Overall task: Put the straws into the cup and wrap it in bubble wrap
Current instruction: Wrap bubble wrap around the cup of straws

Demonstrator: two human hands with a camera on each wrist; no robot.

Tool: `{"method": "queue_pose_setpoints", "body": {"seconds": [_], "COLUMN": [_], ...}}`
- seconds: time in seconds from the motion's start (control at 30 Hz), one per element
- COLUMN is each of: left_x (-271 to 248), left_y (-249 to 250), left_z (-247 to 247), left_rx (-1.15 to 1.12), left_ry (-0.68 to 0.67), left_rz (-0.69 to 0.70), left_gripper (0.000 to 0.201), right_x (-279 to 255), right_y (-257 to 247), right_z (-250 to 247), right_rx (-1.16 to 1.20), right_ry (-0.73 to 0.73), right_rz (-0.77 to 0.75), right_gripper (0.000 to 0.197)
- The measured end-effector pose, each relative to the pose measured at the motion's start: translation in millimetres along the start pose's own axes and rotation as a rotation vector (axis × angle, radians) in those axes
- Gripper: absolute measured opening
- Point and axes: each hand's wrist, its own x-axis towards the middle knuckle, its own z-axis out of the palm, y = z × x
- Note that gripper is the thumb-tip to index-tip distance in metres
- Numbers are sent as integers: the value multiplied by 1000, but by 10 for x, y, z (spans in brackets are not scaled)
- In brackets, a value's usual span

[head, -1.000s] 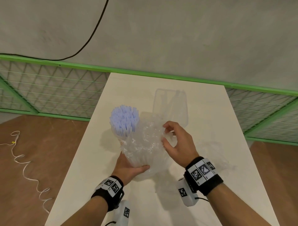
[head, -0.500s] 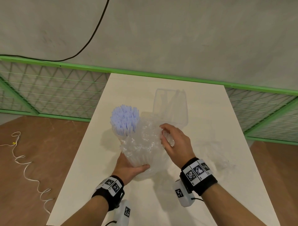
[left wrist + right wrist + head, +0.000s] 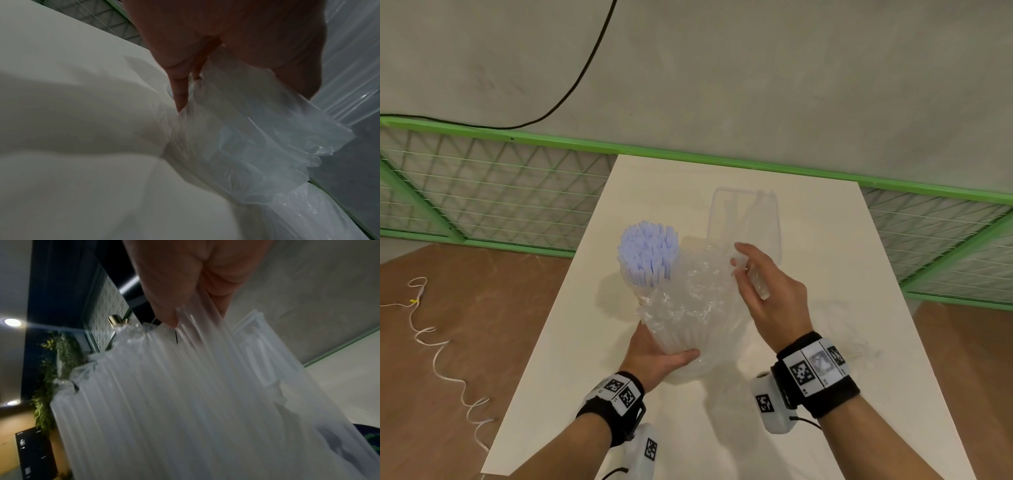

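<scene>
A bundle of pale blue straws (image 3: 649,251) stands upright out of the cup, which is hidden under crumpled bubble wrap (image 3: 690,301) on the white table (image 3: 808,240). My left hand (image 3: 664,356) grips the wrapped base from the near left, thumb across the front. In the left wrist view its fingers (image 3: 179,91) press into the bubble wrap (image 3: 257,138). My right hand (image 3: 738,260) pinches the wrap's upper right edge. The right wrist view shows the fingertips (image 3: 170,318) on the ribbed sheet of bubble wrap (image 3: 164,402).
A clear plastic container (image 3: 744,219) stands just behind the wrapped cup. Thin clear film (image 3: 842,329) lies on the table to the right. A green mesh fence (image 3: 500,198) runs behind the table, and a white cord (image 3: 431,339) lies on the floor at left.
My right hand slid along the wrap's top edge, first toward the straws, then slightly up and back, still pinching it. The left hand has stayed at the base.
</scene>
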Motion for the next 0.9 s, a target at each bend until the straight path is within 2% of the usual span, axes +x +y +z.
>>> {"method": "queue_pose_setpoints", "body": {"seconds": [0.07,0.17,0.3,0.67,0.8,0.9], "left_x": [3,1,0,-21,-15,-17], "left_y": [-6,-2,4,29,41,41], "left_z": [3,5,1,-9,-5,-5], "left_rx": [-6,-13,-13,29,45,47], "left_ry": [3,3,-1,15,28,40], "left_rz": [-7,-14,-15,-24,-26,-40], "left_gripper": [86,85,81,90,90,92], "right_x": [24,100,272,952,1404,1729], "right_y": [-34,-63,-103,-353,-293,91], "right_z": [-31,-85,-308,-1198,-1253,-954], "right_rx": [0,12,18,319,354,300], "right_ry": [93,191,282,575,517,328], "right_rz": [-50,-39,-56,-97,-142,-53], "right_gripper": [29,23,25,26,23,21]}}
